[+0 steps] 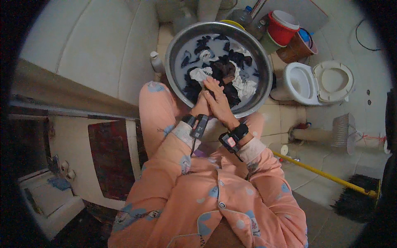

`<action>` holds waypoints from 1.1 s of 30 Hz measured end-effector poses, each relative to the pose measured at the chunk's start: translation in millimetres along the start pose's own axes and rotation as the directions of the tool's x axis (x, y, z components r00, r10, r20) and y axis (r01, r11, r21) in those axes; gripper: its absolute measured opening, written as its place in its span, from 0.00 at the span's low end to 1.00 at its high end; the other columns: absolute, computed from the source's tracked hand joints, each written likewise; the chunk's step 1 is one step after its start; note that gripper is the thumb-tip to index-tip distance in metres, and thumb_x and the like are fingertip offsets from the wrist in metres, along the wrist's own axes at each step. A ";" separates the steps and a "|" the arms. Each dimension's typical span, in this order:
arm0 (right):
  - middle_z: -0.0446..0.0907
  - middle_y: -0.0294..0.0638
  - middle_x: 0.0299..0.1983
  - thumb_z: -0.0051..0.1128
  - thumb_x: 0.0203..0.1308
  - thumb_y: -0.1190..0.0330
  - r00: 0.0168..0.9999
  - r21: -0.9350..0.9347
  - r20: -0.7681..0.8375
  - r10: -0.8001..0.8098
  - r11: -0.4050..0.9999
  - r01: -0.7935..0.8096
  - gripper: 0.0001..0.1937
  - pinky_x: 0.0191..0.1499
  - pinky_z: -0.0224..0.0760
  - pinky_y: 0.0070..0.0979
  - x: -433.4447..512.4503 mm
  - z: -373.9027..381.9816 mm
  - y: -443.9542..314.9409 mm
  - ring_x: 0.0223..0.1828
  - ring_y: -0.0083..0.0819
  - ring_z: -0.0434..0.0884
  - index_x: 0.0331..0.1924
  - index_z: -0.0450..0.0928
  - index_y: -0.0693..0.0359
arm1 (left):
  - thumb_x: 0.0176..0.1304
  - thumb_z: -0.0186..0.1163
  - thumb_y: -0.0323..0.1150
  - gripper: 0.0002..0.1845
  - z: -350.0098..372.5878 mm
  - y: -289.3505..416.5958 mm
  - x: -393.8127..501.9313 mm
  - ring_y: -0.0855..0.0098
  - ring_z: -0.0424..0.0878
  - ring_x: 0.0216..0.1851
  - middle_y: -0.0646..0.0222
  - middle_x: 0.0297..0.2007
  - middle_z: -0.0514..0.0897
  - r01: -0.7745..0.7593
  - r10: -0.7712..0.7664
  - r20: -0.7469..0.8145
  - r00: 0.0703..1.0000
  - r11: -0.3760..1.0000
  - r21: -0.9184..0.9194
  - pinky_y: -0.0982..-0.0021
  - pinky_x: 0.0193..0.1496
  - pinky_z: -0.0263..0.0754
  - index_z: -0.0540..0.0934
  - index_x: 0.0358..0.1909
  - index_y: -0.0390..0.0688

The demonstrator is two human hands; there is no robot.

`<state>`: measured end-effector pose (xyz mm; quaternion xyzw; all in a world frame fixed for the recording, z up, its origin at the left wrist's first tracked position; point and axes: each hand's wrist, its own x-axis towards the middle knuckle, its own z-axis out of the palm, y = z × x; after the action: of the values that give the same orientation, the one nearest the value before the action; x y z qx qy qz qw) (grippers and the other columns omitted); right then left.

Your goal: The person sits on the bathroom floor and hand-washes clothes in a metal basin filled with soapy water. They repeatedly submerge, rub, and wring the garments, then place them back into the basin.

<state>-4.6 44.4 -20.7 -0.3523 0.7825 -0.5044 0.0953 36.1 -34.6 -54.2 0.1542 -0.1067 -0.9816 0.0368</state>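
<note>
A large metal basin (171,66) stands between my knees, holding cloudy water and wet clothes. My left hand (201,103) and my right hand (218,98) meet over its near side, the right partly across the left. Dark cloth (231,94) lies against and under my fingers. A white cloth bearing writing (200,74) is just beyond my fingertips. A brown cloth (229,73) and a crumpled white cloth (247,88) are in the water to the right. The left fingers are mostly hidden, and whether either hand grips cloth is unclear.
A pump bottle (155,62) stands left of the basin. To the right is a toilet (299,82) with its lid raised. Beyond the basin are a red bucket (280,29), a brown bucket (290,54) and a large plastic bottle (242,18). A yellow-handled broom (325,173) lies at right.
</note>
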 end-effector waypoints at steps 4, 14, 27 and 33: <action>0.70 0.55 0.60 0.51 0.64 0.68 0.984 -0.280 -0.173 -0.048 0.960 -0.003 0.18 0.65 0.54 0.42 23.1 -18.6 9.9 0.63 0.56 0.65 0.57 0.72 0.63 | 0.74 0.37 0.46 0.25 -0.4 -3.3 9.1 0.67 0.65 0.64 0.65 0.64 0.69 0.137 -0.138 0.225 0.965 0.990 0.022 0.62 0.67 0.57 0.65 0.65 0.43; 0.65 0.53 0.65 0.47 0.67 0.64 0.998 -0.175 0.029 -0.063 0.982 0.067 0.21 0.71 0.43 0.42 9.3 -3.5 4.5 0.70 0.50 0.57 0.62 0.68 0.62 | 0.73 0.42 0.45 0.27 -4.8 -3.3 4.3 0.66 0.65 0.64 0.65 0.66 0.64 0.016 -0.011 0.213 0.977 1.000 -0.025 0.63 0.68 0.57 0.59 0.69 0.45; 0.65 0.49 0.66 0.47 0.66 0.64 0.995 -0.279 -0.031 -0.092 0.957 0.080 0.21 0.69 0.45 0.47 8.3 -2.5 -3.2 0.68 0.59 0.59 0.62 0.69 0.57 | 0.73 0.42 0.45 0.26 -2.6 -1.9 2.9 0.65 0.66 0.64 0.67 0.63 0.68 0.095 -0.084 0.161 0.983 0.993 -0.065 0.64 0.67 0.60 0.62 0.68 0.45; 0.68 0.54 0.63 0.46 0.67 0.68 0.962 -0.264 -0.272 0.013 0.960 -0.087 0.19 0.69 0.50 0.35 38.4 -26.0 8.0 0.67 0.53 0.62 0.60 0.70 0.62 | 0.73 0.41 0.46 0.26 9.2 -1.8 3.4 0.66 0.65 0.64 0.66 0.63 0.69 0.157 -0.166 0.121 0.979 0.984 0.080 0.61 0.69 0.57 0.63 0.66 0.43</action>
<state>-49.5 40.2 -7.3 -0.2705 0.8591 -0.4318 -0.0482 30.0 -31.4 -47.1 0.1007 -0.1302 -0.9848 -0.0554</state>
